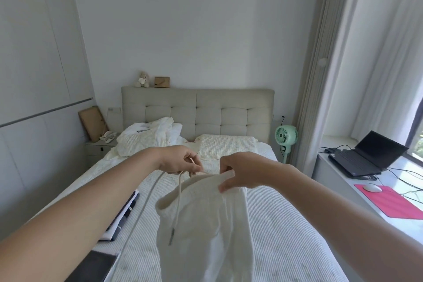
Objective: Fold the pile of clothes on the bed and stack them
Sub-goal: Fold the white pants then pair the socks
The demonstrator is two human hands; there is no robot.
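Now we hold white drawstring cotton trousers [206,224] up: left hand [180,159] pinches waistband and cord, right hand [240,173] grips waistband; level it, align legs before folding.

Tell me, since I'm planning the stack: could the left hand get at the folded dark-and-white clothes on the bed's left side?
Probably not yet: the left hand is pinching the white drawstring trousers, though nothing blocks the folded clothes below its forearm.
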